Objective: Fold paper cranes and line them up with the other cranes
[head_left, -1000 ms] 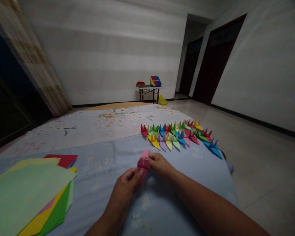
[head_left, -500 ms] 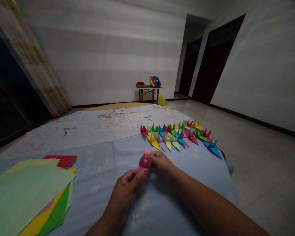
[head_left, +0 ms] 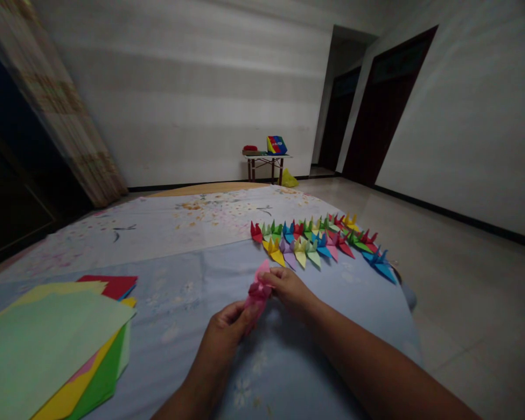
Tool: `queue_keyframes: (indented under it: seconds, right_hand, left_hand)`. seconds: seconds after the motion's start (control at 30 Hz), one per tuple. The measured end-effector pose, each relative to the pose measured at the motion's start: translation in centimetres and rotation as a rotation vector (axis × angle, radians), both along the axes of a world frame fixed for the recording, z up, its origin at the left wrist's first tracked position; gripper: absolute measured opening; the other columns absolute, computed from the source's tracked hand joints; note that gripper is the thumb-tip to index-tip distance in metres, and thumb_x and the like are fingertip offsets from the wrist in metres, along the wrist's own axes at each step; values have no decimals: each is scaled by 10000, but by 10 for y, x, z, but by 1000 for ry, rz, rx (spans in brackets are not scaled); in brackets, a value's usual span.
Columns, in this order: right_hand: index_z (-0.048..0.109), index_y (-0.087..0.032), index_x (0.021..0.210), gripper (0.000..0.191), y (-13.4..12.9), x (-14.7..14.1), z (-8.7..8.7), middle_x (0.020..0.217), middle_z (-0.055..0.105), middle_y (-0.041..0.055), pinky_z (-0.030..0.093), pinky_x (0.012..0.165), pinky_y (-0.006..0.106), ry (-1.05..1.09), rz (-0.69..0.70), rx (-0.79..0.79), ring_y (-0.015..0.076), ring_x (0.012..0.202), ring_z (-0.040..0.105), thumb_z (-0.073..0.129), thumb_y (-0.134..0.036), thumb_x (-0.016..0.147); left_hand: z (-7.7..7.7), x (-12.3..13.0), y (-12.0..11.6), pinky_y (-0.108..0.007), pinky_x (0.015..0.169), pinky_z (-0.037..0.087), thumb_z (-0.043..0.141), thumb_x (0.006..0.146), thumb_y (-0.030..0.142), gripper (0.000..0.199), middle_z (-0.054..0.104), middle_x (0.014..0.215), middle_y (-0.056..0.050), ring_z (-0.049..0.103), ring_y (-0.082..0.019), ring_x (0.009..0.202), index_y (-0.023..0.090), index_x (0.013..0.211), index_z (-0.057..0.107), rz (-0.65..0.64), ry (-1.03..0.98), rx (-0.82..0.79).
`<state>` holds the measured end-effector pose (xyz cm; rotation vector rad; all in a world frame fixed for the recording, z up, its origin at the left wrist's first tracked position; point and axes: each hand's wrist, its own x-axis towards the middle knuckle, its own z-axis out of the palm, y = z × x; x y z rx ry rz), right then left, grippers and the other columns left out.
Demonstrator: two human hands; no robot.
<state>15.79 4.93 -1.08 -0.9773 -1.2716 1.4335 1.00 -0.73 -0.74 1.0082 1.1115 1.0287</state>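
Observation:
A partly folded piece of pink paper (head_left: 258, 290) is held above the blue cloth, slanting up to the right. My left hand (head_left: 231, 324) pinches its lower end between thumb and fingers. At its upper right side, my right hand (head_left: 286, 286) grips the paper with closed fingertips. Beyond my right hand stand several folded paper cranes (head_left: 301, 251) in rows, in red, green, blue, yellow, purple and pink. To the left of my left hand lies a fanned stack of coloured paper sheets (head_left: 56, 338), with a pale green one on top.
A flowered cloth (head_left: 157, 227) covers the far part of the table. Against the back wall, a small table (head_left: 266, 157) bears a colourful box (head_left: 276, 145) and a red item. A yellow bag (head_left: 289, 178) sits on the floor beside it.
The pink paper has shifted slightly, and its middle folds look different between my fingers. Both hands keep hold of it in nearly the same place.

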Motion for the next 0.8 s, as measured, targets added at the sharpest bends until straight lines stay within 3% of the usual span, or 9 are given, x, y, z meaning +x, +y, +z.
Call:
queue_keyframes:
  seconds: [0.27,0.43,0.67,0.8]
  right_hand:
    - [598,-121,683,303,-11,4,22,598,509,-21,340,571,227,-8,49,178,83,558,425,619,-420,731]
    - [597,-127,642,286,-11,4,19,640,533,-7,370,662,253,29,42,202,107,624,466,624,-395,737]
    - [594,-118,637,327,-8,0,8,614,583,20,390,658,269,151,127,80,121,593,504,596,-423,755]
    - [624,-121,695,312,-11,0,13,644,571,3,384,673,257,51,132,118,112,615,496,611,-429,745]
  left_hand:
    - [-2,-10,9,-216,561,377,714,586,468,376,627,637,-20,516,-144,598,153,790,715,7,95,85]
    - [3,-10,7,-231,592,393,698,604,455,364,655,665,-34,533,-155,622,154,809,716,22,122,104]
    - [0,-10,8,-230,594,406,705,605,435,343,659,662,-32,544,-156,625,154,801,712,22,123,91]
    - [2,-10,9,-217,621,420,729,586,379,290,670,694,-24,568,-154,661,156,770,696,27,62,90]
